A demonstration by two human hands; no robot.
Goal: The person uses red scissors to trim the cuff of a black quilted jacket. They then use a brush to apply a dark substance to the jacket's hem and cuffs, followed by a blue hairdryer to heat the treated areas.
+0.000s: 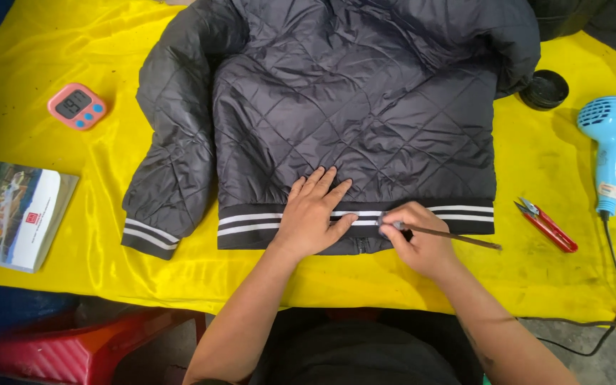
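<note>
Lying flat on the yellow-covered counter (550, 278), a black quilted jacket (354, 107), its striped hem (251, 222) pressed by the open left hand (314, 214), a thin brush (450, 236) pinched in the right hand (422, 239), red snips (547, 224) nearby.

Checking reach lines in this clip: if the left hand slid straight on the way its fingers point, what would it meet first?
The left hand points up the dark quilted jacket; it would probably just cross more quilted fabric, with nothing else lying in that line.

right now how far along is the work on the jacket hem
Done: the quilted black jacket lies spread flat on the yellow cloth. In hand: the left hand presses the striped hem band while the right hand works a thin brush at it. Red snips and blue hair dryer lie untouched.
</note>
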